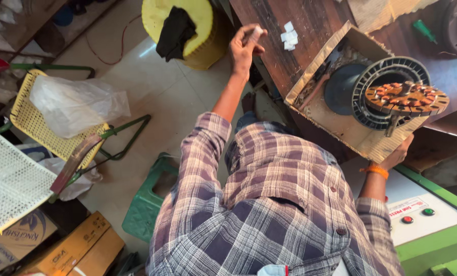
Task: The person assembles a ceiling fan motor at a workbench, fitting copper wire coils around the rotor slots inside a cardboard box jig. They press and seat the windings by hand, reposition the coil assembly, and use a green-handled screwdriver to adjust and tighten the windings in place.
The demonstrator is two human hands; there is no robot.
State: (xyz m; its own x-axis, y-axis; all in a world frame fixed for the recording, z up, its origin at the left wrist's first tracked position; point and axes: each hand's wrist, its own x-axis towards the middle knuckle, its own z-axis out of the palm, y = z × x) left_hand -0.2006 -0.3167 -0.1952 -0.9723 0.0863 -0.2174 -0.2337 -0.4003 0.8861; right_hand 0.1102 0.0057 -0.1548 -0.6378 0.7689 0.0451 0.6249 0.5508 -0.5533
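1. The left hand (pixel 244 47) is raised over the near edge of the wooden worktop (pixel 310 20), fingers pinched shut on a small pale strip (pixel 254 33), probably light and flimsy.
2. More white slips (pixel 288 36) lie just beside it on the worktop.
3. The right hand (pixel 399 153) grips the near edge of a cardboard tray (pixel 336 120).
4. In the tray sits a copper-wound stator (pixel 406 96) over a black ring (pixel 387 71); it looks heavy and rigid, its windings delicate, best lifted by the rim.
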